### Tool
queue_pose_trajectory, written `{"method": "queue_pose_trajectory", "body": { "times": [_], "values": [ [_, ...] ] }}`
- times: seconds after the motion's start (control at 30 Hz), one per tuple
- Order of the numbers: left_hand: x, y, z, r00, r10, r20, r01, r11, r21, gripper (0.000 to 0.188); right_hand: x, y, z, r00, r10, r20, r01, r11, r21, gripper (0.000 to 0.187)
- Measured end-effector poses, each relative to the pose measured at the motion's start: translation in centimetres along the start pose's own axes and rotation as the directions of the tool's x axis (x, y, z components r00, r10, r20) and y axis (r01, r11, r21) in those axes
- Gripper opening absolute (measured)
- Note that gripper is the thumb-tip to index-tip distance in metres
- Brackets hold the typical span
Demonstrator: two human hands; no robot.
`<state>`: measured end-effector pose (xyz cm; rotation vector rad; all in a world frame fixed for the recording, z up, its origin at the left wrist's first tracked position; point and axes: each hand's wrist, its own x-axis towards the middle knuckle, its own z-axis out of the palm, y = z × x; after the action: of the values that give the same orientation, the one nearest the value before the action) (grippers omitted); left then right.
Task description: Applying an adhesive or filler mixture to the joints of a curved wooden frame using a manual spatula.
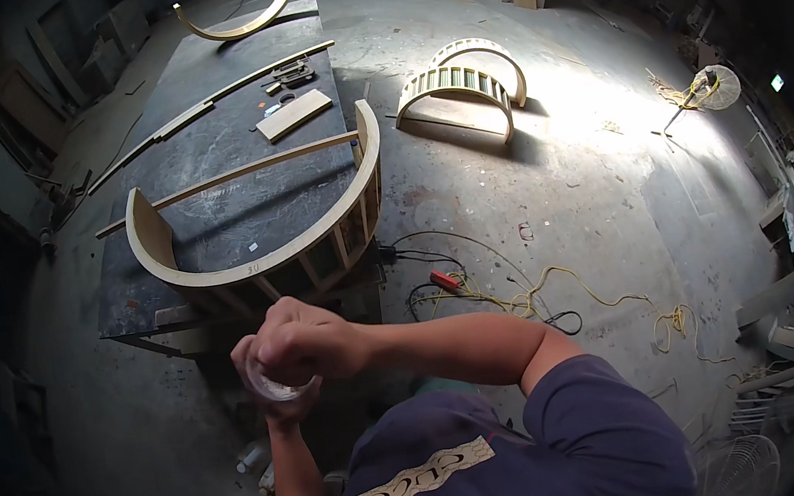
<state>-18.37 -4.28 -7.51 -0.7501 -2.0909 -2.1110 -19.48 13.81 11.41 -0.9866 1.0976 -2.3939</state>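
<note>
My left hand point(243, 358) is wrapped round a clear, round container point(279, 392), held in front of my body near the table's front edge. My right hand point(304, 342) is closed in a fist over the top of that container. Whatever the right fingers hold, if anything, is hidden under the fist. Just beyond both hands, a curved wooden frame point(256, 267) with upright slats rests at the dark table's near end.
On the dark table point(215, 221) lie a long wooden strip point(192, 114), a pale board point(293, 115), clamps point(293, 72) and a wooden arc point(242, 31). Slatted arched frames point(451, 83) stand on the floor. A yellow cord point(579, 275) and a fan point(716, 88) are to the right.
</note>
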Motion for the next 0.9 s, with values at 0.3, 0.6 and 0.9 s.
{"method": "queue_pose_trajectory", "body": {
  "times": [0.3, 0.6, 0.9],
  "values": [
    [0.5, 1.5, -0.7, 0.998, -0.055, 0.001, 0.055, 0.997, -0.057, 0.094, 0.9, -0.4, 1.2, 0.999, -0.007, 0.036, 0.008, 0.999, -0.033, 0.043],
    [3.1, 5.4, 1.8, 0.995, -0.102, 0.010, 0.099, 0.929, -0.356, 0.096, 2.1, -1.5, 0.3, 0.987, -0.083, -0.138, 0.087, 0.996, 0.018, 0.049],
    [4.7, 7.0, 1.7, 0.982, 0.189, 0.007, -0.189, 0.981, 0.039, 0.103, 4.0, -1.6, -0.4, 0.988, 0.009, -0.152, -0.010, 1.000, -0.007, 0.048]
  ]
}}
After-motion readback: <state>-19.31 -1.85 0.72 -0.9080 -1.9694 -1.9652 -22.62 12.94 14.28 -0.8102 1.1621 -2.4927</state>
